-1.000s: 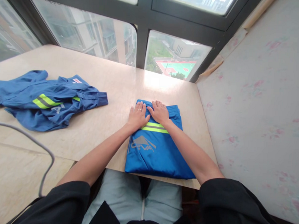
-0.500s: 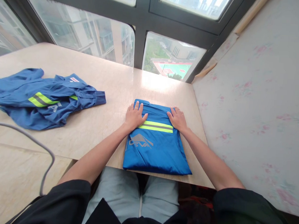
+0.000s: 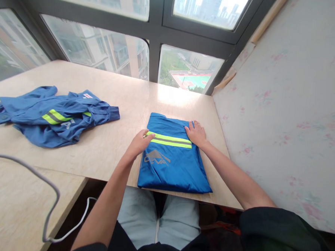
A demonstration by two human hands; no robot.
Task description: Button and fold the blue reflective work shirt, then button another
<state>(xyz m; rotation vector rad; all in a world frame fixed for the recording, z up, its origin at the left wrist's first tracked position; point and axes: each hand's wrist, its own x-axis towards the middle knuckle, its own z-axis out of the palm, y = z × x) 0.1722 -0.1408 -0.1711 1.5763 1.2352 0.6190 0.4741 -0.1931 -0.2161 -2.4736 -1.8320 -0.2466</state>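
Note:
A folded blue work shirt [image 3: 176, 171] with a yellow-and-grey reflective stripe and a grey printed logo lies flat before me at the table's front edge. At its left edge is my left hand [image 3: 140, 142], thumb over the end of the stripe and fingers curled against the side, pinching the cloth; the fingertips are partly hidden. My right hand [image 3: 196, 134] rests flat on the upper right corner, fingers stretched out and pointing away from me. Further left, a second blue work garment [image 3: 64, 116] with the same kind of stripe lies crumpled, its sleeve toward the shirt.
The pale table [image 3: 121, 156] runs back to grey-framed windows [image 3: 154, 61]. A flowered wall [image 3: 280, 120] borders it on the right. At the lower left, a grey cable [image 3: 56, 198] loops over a separate board [image 3: 17, 200] and hangs into the gap beside my legs.
My left hand has slid from lying flat on the upper left of the shirt down to its left edge, fingers now curled. The right hand stays in place. The view has tilted slightly.

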